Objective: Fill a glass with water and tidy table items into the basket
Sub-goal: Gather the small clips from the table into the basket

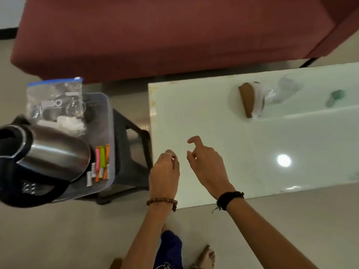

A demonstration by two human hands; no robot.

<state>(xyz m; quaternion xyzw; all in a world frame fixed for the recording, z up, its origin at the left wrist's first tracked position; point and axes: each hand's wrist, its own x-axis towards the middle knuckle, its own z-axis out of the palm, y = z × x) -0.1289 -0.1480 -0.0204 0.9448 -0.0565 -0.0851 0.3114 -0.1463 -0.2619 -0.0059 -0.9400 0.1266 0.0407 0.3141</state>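
My left hand and my right hand hover over the near left corner of the white glossy table, both with loosely curled fingers and nothing in them. To the left, a clear plastic basket rests on a dark stool. In it stand a steel kettle, a zip bag of small items and several coloured clips. At the table's far side stands a blurred clear glass; whether it holds water I cannot tell.
A brown-and-white object lies by the glass, and a small green thing sits further right. A maroon sofa runs along the far side. My bare foot stands on the tiled floor below.
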